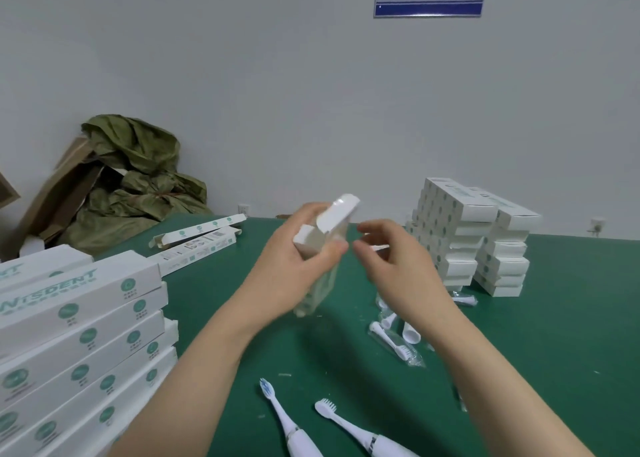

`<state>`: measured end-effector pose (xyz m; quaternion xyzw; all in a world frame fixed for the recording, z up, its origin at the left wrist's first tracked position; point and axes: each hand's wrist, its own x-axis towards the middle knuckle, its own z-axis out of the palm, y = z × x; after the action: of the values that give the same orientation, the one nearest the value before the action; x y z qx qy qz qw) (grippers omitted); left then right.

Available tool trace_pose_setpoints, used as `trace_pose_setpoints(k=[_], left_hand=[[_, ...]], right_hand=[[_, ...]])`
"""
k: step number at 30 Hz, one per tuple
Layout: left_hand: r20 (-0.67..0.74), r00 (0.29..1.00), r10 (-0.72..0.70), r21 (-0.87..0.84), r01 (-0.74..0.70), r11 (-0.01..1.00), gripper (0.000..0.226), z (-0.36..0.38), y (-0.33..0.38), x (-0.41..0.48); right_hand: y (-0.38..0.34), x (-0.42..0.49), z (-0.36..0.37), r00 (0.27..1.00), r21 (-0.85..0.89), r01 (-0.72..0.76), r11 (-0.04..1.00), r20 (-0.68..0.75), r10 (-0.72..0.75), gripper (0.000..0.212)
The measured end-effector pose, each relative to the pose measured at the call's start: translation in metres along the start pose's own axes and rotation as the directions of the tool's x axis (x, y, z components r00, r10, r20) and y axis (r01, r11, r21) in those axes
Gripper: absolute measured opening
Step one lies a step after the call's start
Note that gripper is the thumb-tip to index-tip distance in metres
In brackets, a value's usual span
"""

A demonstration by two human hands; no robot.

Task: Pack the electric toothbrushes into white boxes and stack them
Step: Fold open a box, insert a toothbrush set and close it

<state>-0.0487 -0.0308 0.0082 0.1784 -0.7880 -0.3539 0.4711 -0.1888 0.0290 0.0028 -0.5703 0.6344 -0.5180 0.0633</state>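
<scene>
Head view: left hand [298, 262] gripping upright white box [320, 248], right hand [394, 266] beside flap.

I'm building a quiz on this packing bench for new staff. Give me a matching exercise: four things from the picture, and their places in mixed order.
Things:
1. box with open flap
2. two electric toothbrushes
3. green crumpled bag
4. bagged brush heads

Places:
A. far left, against the wall
B. lying on the green table at the near edge
C. held up in the left hand
D. on the table below the right hand

Pairs: 1-C, 2-B, 3-A, 4-D
</scene>
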Motion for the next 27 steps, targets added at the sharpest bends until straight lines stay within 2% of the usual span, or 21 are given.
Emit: trace_pose_setpoints(k=[2,4,5,7,8,9,11,14,20,22,23,25,26,27], left_hand=[[-0.154,0.988,-0.018,0.168,0.045,0.985,0.025,0.007,-0.004,0.000],[-0.166,0.986,-0.018,0.343,0.075,0.936,0.036,0.012,-0.012,-0.001],[-0.115,0.993,-0.042,0.377,0.082,0.923,0.042,0.015,-0.015,-0.002],[0.019,0.996,-0.087,0.372,0.074,0.925,0.062,0.017,-0.019,-0.005],[0.059,0.996,-0.069,0.333,0.046,0.942,0.063,0.017,-0.020,-0.006],[0.070,0.997,-0.030,0.294,0.009,0.956,0.054,0.016,-0.021,-0.006],[0.034,0.999,0.033,0.238,-0.040,0.971,0.036,0.015,-0.020,-0.005],[-0.038,0.998,0.042,0.134,-0.037,0.990,0.024,0.020,-0.017,-0.003],[-0.304,0.945,0.118,0.178,-0.066,0.982,0.008,0.035,-0.007,-0.001],[-0.239,0.969,0.070,0.113,-0.043,0.993,0.009,0.031,-0.009,-0.003],[-0.142,0.989,0.032,0.087,-0.019,0.996,0.020,0.029,-0.011,-0.005],[0.030,0.999,-0.032,0.126,0.028,0.992,0.059,0.026,-0.017,-0.009],[0.041,0.998,-0.050,0.160,0.043,0.986,0.074,0.026,-0.020,-0.010],[-0.001,0.999,-0.053,0.174,0.052,0.983,0.078,0.027,-0.022,-0.009]], right_hand=[[-0.008,0.001,-0.001,0.986,0.338,-0.166,0.926,0.074,0.150,0.025],[-0.016,-0.001,0.001,0.960,0.450,-0.231,0.862,0.252,0.126,0.034],[-0.019,-0.004,0.004,0.950,0.427,-0.214,0.878,0.300,0.085,0.037],[-0.021,-0.006,0.010,0.963,0.337,-0.131,0.932,0.266,0.039,0.031],[-0.022,-0.007,0.011,0.977,0.319,-0.097,0.943,0.212,0.028,0.030],[-0.022,-0.006,0.011,0.984,0.327,-0.084,0.941,0.174,0.028,0.030],[-0.022,-0.006,0.007,0.989,0.383,-0.082,0.920,0.142,0.030,0.027],[-0.024,-0.009,0.009,0.989,0.455,-0.092,0.886,0.148,0.027,0.032],[-0.023,-0.017,0.022,0.992,0.458,-0.056,0.887,0.127,-0.003,0.034],[-0.022,-0.017,0.022,0.996,0.425,-0.026,0.905,0.087,-0.012,0.035],[-0.020,-0.016,0.022,0.998,0.418,-0.023,0.908,0.055,0.000,0.034],[-0.016,-0.012,0.019,0.999,0.435,-0.050,0.899,0.024,0.044,0.036],[-0.014,-0.010,0.018,0.998,0.438,-0.057,0.897,0.021,0.054,0.037],[-0.011,-0.009,0.016,0.999,0.427,-0.049,0.903,0.010,0.049,0.038]])
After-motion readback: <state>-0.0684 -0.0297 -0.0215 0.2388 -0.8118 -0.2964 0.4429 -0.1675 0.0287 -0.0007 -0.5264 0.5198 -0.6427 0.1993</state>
